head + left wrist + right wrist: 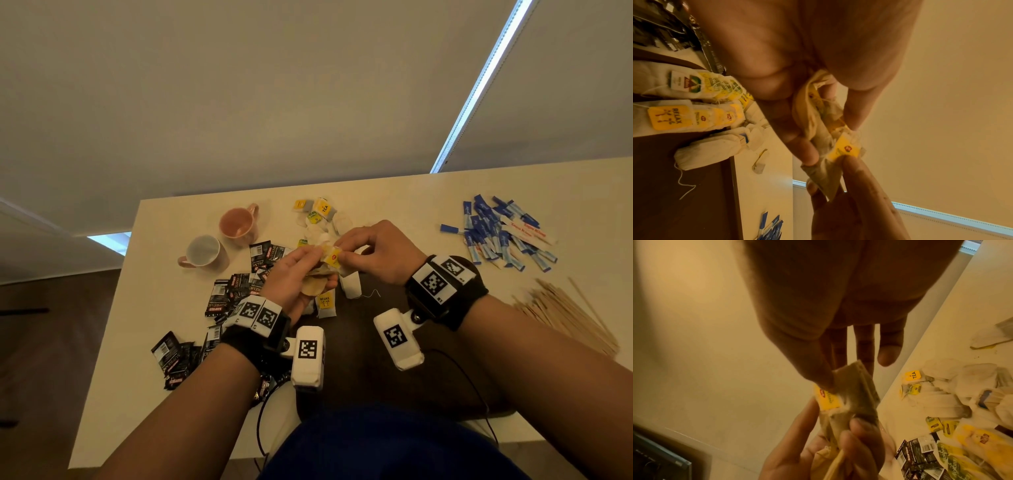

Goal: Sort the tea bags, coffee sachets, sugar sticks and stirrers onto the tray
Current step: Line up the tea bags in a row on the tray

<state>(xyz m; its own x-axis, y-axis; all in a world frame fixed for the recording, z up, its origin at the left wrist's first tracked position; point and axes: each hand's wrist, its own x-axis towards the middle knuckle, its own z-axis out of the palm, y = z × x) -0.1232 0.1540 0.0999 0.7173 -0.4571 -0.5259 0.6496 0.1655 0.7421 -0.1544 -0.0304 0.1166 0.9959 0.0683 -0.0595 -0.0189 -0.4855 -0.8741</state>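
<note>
I'm watching both hands meeting over the middle of the bench [411, 202]. The left hand [294, 274] is lying palm up, its fingers curling round a bundle of tea bags [317, 284], so its grip is closed on them. The right hand [380, 246] is pinching one tea bag [334, 258] by its yellow tag [845, 148], thumb [818, 369] and a finger closing on it while the other fingers are hanging straight. That bag is touching the left fingers [803, 146] too, right at the top of the bundle.

Below the hands, the dark tray [376, 387] is sitting at the near edge, and rows of sorted bags [684, 116] are lying on its far left part, one tag reading RELAX [324, 301]. More loose bags [318, 214] are heaped on the bench just beyond the hands.

Black sachets [236, 291] are scattering across the left side, some reaching near the left wrist. Two mugs [219, 240] are standing at the far left, mouths tilting toward me. Blue sugar sticks [496, 233] are piling at the far right, well apart from the tray, and the stirrers [565, 315] are lying in a sheaf at the near right.
</note>
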